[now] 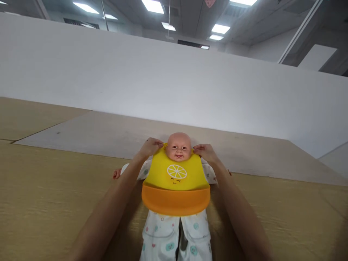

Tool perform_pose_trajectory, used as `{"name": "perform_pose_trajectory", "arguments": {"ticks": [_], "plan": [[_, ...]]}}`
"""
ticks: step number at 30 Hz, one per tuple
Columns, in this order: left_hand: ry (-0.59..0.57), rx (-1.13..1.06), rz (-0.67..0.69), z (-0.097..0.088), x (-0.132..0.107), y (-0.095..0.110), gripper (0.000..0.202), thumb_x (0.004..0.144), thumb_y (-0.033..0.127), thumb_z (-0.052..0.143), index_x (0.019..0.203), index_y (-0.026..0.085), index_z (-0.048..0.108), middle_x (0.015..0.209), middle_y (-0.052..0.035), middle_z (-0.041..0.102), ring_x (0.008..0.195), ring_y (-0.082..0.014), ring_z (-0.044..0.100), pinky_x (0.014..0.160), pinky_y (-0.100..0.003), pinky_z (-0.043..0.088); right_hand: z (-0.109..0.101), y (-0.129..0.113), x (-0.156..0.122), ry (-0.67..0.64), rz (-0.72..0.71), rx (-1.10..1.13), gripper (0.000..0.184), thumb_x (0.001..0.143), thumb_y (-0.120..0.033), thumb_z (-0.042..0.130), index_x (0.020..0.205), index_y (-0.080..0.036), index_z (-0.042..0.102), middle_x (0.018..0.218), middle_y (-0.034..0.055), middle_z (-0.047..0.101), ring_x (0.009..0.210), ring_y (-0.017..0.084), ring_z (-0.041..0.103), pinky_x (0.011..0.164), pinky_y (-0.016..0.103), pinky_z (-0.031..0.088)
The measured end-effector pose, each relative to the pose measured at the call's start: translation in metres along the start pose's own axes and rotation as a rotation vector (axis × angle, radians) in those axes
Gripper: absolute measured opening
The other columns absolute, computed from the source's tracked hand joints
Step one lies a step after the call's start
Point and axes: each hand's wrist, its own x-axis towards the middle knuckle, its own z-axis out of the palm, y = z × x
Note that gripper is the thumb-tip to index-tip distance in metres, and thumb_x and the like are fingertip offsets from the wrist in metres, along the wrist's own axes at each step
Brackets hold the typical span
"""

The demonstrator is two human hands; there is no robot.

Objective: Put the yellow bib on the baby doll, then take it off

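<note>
Tabletop [49,203] of tan, wood-grained board fills the lower half of the frame, with a paler grey panel [103,132] laid across it further back and a tall white partition wall [174,83] rising behind that to the ceiling lights at the top.

Lying on its back at lower centre is a baby doll [178,146], head pointing away from you, legs in white patterned pyjamas running off the bottom edge. Over its chest sits a yellow silicone bib [176,181] with a lemon-slice face printed on it and an orange catch pocket along its lower rim.

Your two forearms come up from the bottom corners of the frame and converge on the doll's neck. Your left hand [150,146] is just left of the doll's head, fingers curled down and closed on the bib's neck strap at the shoulder. Your right hand [204,151] mirrors it just right of the head, fingers pinched on the strap's other end. The hands are apart, with the doll's head between them, each touching the bib's top corner.
</note>
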Motion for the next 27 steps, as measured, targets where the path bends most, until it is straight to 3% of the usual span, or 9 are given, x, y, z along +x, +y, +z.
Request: {"name": "perform_pose_trajectory", "arguments": {"ticks": [9, 14, 19, 22, 27], "plan": [[0.042, -0.054, -0.066, 0.004, 0.003, -0.006, 0.025, 0.059, 0.037, 0.064, 0.062, 0.013, 0.07, 0.057, -0.0029, 0.063, 0.056, -0.0151, 0.053, 0.052, -0.023, 0.034, 0.005, 0.001, 0.002, 0.095, -0.018, -0.012, 0.015, 0.058, -0.018, 0.064, 0.072, -0.013, 0.06, 0.057, -0.0017, 0.06, 0.05, 0.007, 0.049, 0.05, 0.019, 0.035], [0.04, -0.063, -0.052, 0.011, 0.006, -0.004, 0.026, 0.058, 0.032, 0.061, 0.072, 0.014, 0.075, 0.075, -0.007, 0.074, 0.07, -0.0196, 0.063, 0.06, -0.024, 0.043, 0.005, 0.006, 0.007, 0.099, -0.023, -0.039, 0.013, 0.058, -0.015, 0.064, 0.07, -0.012, 0.062, 0.059, -0.0008, 0.061, 0.052, 0.008, 0.051, 0.051, 0.019, 0.037], [0.052, -0.074, -0.092, 0.015, 0.008, -0.003, 0.028, 0.058, 0.028, 0.06, 0.077, 0.014, 0.075, 0.087, -0.0099, 0.076, 0.08, -0.0219, 0.067, 0.066, -0.025, 0.048, 0.003, 0.012, 0.014, 0.109, -0.038, -0.074, 0.011, 0.059, -0.014, 0.065, 0.07, -0.012, 0.063, 0.063, 0.0005, 0.064, 0.056, 0.008, 0.054, 0.055, 0.019, 0.039], [0.087, -0.084, -0.106, 0.013, 0.007, -0.002, 0.026, 0.057, 0.029, 0.062, 0.075, 0.014, 0.075, 0.084, -0.0092, 0.076, 0.078, -0.0211, 0.066, 0.065, -0.025, 0.047, 0.002, 0.013, 0.016, 0.116, -0.026, -0.084, 0.01, 0.059, -0.012, 0.064, 0.069, -0.012, 0.063, 0.063, 0.0001, 0.063, 0.056, 0.008, 0.054, 0.055, 0.018, 0.039], [0.062, -0.266, -0.192, 0.01, 0.002, -0.002, 0.031, 0.051, 0.029, 0.068, 0.076, 0.012, 0.073, 0.066, -0.0043, 0.07, 0.058, -0.0147, 0.057, 0.056, -0.025, 0.041, 0.0, 0.007, 0.01, 0.089, 0.039, -0.077, 0.01, 0.06, -0.009, 0.062, 0.069, -0.012, 0.061, 0.054, -0.0029, 0.058, 0.046, 0.006, 0.048, 0.046, 0.018, 0.034]]}}
